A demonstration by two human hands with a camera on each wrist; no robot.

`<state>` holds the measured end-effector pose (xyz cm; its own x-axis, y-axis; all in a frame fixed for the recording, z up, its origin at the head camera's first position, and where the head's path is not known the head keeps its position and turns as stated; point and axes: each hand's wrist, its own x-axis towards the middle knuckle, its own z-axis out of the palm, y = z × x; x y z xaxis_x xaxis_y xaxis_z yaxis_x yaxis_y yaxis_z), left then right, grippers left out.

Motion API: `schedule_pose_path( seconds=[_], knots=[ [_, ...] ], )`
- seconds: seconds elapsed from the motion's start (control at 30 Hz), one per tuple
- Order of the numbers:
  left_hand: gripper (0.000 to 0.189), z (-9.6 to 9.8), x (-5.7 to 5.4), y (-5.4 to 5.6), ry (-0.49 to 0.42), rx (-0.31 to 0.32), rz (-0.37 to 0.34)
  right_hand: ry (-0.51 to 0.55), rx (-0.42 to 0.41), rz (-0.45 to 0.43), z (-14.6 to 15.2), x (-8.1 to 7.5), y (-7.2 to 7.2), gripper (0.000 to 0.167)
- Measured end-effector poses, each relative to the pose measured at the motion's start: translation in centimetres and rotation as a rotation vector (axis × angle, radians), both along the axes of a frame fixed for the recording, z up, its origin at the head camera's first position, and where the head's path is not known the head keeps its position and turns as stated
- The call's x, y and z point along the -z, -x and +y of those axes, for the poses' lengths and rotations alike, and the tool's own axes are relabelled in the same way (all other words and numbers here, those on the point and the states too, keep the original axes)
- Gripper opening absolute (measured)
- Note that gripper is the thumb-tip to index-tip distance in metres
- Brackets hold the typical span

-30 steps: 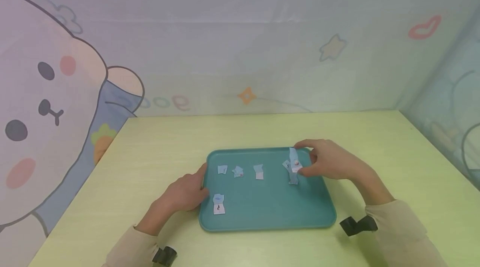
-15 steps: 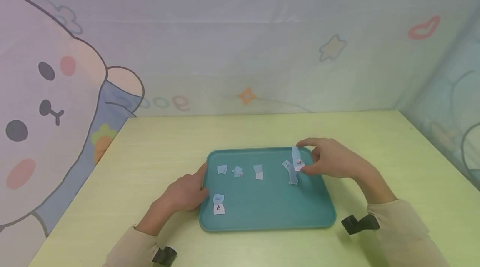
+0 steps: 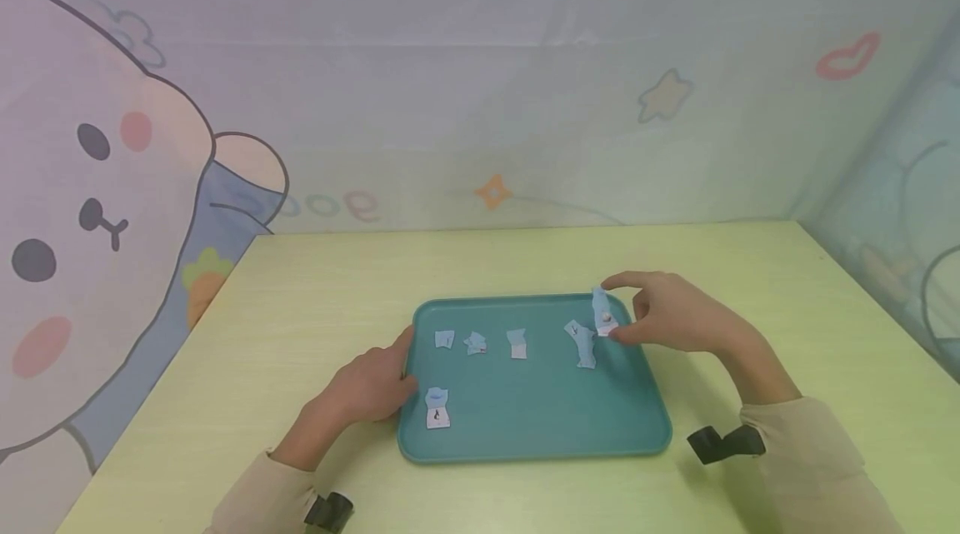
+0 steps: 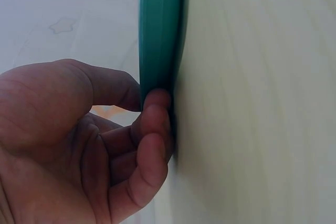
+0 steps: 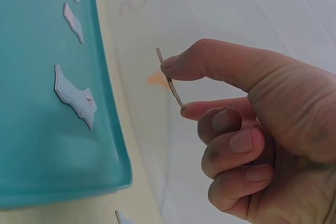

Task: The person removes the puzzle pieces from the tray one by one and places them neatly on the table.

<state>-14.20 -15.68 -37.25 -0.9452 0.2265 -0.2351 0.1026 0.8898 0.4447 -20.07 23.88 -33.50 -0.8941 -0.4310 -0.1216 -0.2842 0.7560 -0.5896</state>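
The right hand (image 3: pixel 678 313) pinches a thin, light-blue and white puzzle piece (image 3: pixel 601 305) between thumb and index finger, over the tray's far right corner. In the right wrist view this held piece (image 5: pixel 175 92) is seen edge-on, and the other fingers are curled. Just left of it, a wavy-edged pale blue piece (image 3: pixel 585 346) lies on the teal tray (image 3: pixel 540 426). At the tray's left rim, the left hand (image 3: pixel 367 384) grips the edge; the left wrist view has its thumb and fingers against the tray wall (image 4: pixel 160 30).
Along the tray's far side lie a small square piece (image 3: pixel 445 339), a jagged piece (image 3: pixel 476 343) and a narrow piece (image 3: pixel 517 344). A taller piece (image 3: pixel 437 408) sits near left. A light-blue sliver (image 5: pixel 122 219) shows low in the right wrist view. A printed cloth (image 3: pixel 450 101) hangs behind the table.
The right hand has shifted slightly right and away from the body with its puzzle piece, uncovering more of the wavy piece below. The left hand has stayed in place on the rim.
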Motion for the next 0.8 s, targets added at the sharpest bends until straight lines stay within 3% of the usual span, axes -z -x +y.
schedule_pose_path(
  seconds=[0.8],
  knots=[
    [0.076, -0.1, 0.1, 0.0, 0.007, -0.003, -0.010, 0.009, 0.024, 0.018, 1.5, -0.4, 0.1, 0.070]
  ],
)
